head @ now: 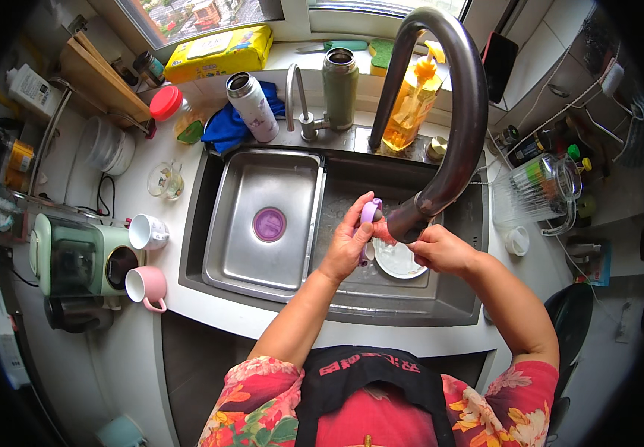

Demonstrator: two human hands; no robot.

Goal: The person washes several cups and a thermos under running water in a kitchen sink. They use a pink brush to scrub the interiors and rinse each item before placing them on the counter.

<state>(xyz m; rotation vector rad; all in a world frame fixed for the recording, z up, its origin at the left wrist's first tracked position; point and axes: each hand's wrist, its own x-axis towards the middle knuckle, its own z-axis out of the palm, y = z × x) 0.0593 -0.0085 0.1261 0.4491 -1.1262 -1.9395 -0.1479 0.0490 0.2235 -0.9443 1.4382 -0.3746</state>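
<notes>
My left hand (350, 240) grips a lilac bottle lid (371, 211) with a carrying loop, above the right basin. Salmon-pink brush bristles (383, 230) touch the lid from the right. My right hand (442, 250) is closed around the brush's handle, which the faucet head mostly hides. Just above the brush hangs the dark gooseneck faucet (470, 112). Below my hands a white dish (403, 261) lies in the right basin (350, 290). In the steel left basin (249, 268) rests a round purple disc (269, 224).
Behind the sink stand a white patterned flask (252, 106), a small steel tap (306, 125), a green flask (339, 89) and an orange soap bottle (411, 109). Left are a glass mug (166, 180), a white mug (148, 231) and a pink mug (147, 286). Right lies a ribbed pitcher (534, 190).
</notes>
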